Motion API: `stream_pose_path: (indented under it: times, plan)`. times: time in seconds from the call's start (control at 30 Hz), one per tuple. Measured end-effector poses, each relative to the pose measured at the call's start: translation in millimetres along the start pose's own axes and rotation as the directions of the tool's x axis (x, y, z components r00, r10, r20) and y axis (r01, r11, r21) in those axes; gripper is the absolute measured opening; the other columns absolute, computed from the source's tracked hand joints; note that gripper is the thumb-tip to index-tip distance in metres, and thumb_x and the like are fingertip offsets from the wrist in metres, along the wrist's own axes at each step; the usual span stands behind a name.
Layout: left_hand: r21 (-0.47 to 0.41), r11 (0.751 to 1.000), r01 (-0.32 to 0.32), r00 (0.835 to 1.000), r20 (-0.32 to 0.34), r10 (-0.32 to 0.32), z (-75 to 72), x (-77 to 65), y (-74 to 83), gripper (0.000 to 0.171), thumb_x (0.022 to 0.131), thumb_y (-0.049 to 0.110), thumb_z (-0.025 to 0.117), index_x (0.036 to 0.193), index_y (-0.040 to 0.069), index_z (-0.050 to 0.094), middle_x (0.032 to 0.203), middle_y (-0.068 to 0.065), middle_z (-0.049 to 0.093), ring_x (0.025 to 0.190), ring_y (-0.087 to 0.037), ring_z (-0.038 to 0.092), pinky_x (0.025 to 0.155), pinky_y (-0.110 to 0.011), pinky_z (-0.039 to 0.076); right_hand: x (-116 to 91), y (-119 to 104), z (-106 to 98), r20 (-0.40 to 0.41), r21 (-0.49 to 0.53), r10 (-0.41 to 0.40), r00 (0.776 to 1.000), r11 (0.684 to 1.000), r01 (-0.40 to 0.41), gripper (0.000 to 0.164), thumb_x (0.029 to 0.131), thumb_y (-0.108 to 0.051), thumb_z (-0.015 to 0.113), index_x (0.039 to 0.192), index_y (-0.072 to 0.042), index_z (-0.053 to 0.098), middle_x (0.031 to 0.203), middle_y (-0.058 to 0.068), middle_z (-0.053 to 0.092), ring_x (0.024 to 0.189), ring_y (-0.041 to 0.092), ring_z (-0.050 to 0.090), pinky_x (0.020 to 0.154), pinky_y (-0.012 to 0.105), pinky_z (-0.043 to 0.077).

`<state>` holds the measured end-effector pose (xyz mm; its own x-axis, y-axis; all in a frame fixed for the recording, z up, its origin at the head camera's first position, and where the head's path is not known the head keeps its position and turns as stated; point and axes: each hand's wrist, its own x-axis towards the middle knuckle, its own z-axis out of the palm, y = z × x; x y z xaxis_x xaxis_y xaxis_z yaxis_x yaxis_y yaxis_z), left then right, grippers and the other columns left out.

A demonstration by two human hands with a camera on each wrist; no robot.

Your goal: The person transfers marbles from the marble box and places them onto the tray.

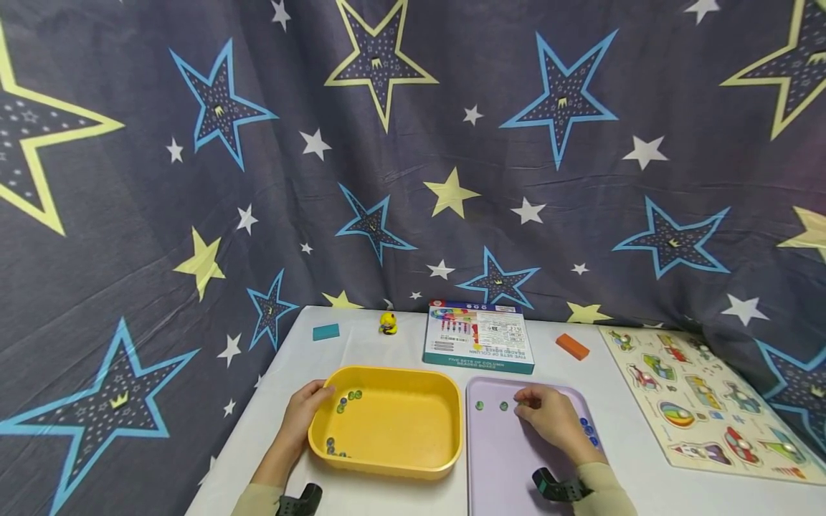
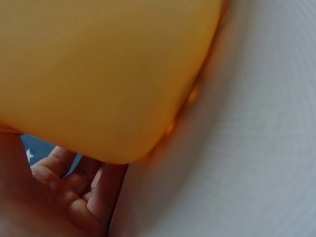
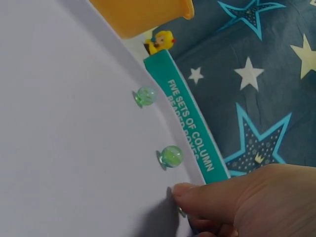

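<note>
Pinching a round glass marble (image 3: 180, 211) (smooth lilac tray (image 1: 503, 459)).

Both forearms wear pale olive-beige long sleeves that end at the wrists. A black strap with a small dark camera mount wraps each wrist, one behind the left hand (image 1: 302, 419) and one behind the right hand (image 1: 553, 423). The hands are bare, with short, unpainted fingernails on the fingers (image 3: 190, 191).

Dark grey-blue curtain (image 1: 413, 143) printed with blue, yellow and white stars, hanging creased behind and around, white table (image 1: 361, 344) in front of it, soft even indoor light
</note>
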<state>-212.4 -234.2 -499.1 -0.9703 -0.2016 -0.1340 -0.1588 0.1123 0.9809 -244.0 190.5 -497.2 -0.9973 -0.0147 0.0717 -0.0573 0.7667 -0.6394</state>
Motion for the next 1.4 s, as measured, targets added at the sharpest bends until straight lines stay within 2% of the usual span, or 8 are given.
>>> stream_pose_path:
  times: [0.23,0.4,0.47,0.77,0.93,1.07,1.27,1.4]
  plan:
    - [-0.002,1.0,-0.002,1.0,-0.01,0.002,0.6,1.1,-0.5,0.037,0.084,0.036,0.059,0.106,0.007,0.061,0.097,-0.012,0.061,0.083,-0.022,0.054,0.07,-0.025,0.047,-1,-6,-9,-0.043,0.0,-0.034,0.999,0.999,0.034,0.019,0.078,-0.02,0.068,0.094,-0.01,0.066,0.079,-0.002,0.061,0.068,0.012,0.051,0.056,0.025,0.04]
    - [0.002,1.0,-0.015,1.0,-0.004,0.015,-0.5,-0.1,0.2,0.04,0.084,0.038,0.058,0.107,0.005,0.06,0.098,-0.013,0.06,0.083,-0.022,0.054,0.07,-0.025,0.047,-6,-24,-24,-0.122,-0.041,-0.103,0.987,0.994,0.098,0.017,0.081,-0.025,0.065,0.094,-0.013,0.067,0.08,-0.003,0.061,0.068,0.012,0.052,0.055,0.026,0.039]
    - [0.002,1.0,-0.021,1.0,-0.002,0.021,-0.7,-0.7,0.3,0.039,0.085,0.037,0.058,0.107,0.005,0.06,0.097,-0.013,0.06,0.083,-0.022,0.053,0.07,-0.026,0.047,-8,-33,-28,-0.136,-0.019,-0.133,0.982,0.991,0.132,0.016,0.082,-0.024,0.065,0.093,-0.013,0.067,0.081,-0.002,0.062,0.067,0.012,0.052,0.056,0.027,0.04]
    - [0.007,1.0,-0.018,1.0,-0.006,0.018,1.1,0.5,-0.7,0.035,0.086,0.035,0.057,0.106,0.007,0.061,0.098,-0.013,0.06,0.083,-0.022,0.054,0.07,-0.024,0.047,-24,-83,-10,-0.023,0.149,-0.229,0.973,0.962,0.23,0.009,0.082,-0.018,0.065,0.091,-0.016,0.068,0.074,-0.01,0.06,0.061,0.012,0.049,0.052,0.023,0.041]
    - [0.007,1.0,-0.019,1.0,-0.013,0.019,1.3,0.9,-0.6,0.034,0.085,0.035,0.057,0.106,0.007,0.061,0.098,-0.012,0.06,0.084,-0.022,0.054,0.07,-0.025,0.047,-36,-109,10,0.067,0.249,-0.36,0.931,0.909,0.334,0.008,0.081,-0.02,0.067,0.09,-0.02,0.066,0.072,-0.013,0.058,0.058,0.008,0.048,0.049,0.021,0.041]
    - [-0.004,1.0,-0.008,1.0,-0.014,0.008,1.4,1.5,0.1,0.033,0.085,0.035,0.058,0.105,0.009,0.062,0.097,-0.011,0.06,0.084,-0.022,0.054,0.07,-0.026,0.047,-41,-122,24,0.111,0.251,-0.447,0.888,0.877,0.41,0.008,0.081,-0.026,0.067,0.088,-0.022,0.065,0.071,-0.014,0.056,0.056,0.006,0.047,0.049,0.02,0.04]
    - [-0.005,1.0,-0.006,1.0,-0.007,0.006,0.4,1.4,-0.8,0.037,0.085,0.036,0.058,0.107,0.007,0.061,0.097,-0.012,0.06,0.084,-0.022,0.053,0.07,-0.026,0.047,-40,-138,33,0.126,0.202,-0.502,0.856,0.857,0.474,0.007,0.082,-0.027,0.065,0.083,-0.02,0.065,0.068,-0.016,0.055,0.05,0.004,0.042,0.046,0.019,0.036]
    - [-0.006,1.0,-0.006,1.0,-0.004,0.006,0.6,1.1,-0.6,0.037,0.085,0.036,0.058,0.107,0.007,0.06,0.097,-0.012,0.06,0.084,-0.022,0.053,0.071,-0.025,0.047,-37,-148,40,0.213,0.196,-0.508,0.834,0.859,0.473,0.009,0.083,-0.028,0.064,0.086,-0.019,0.066,0.069,-0.015,0.055,0.053,0.003,0.044,0.049,0.019,0.038]
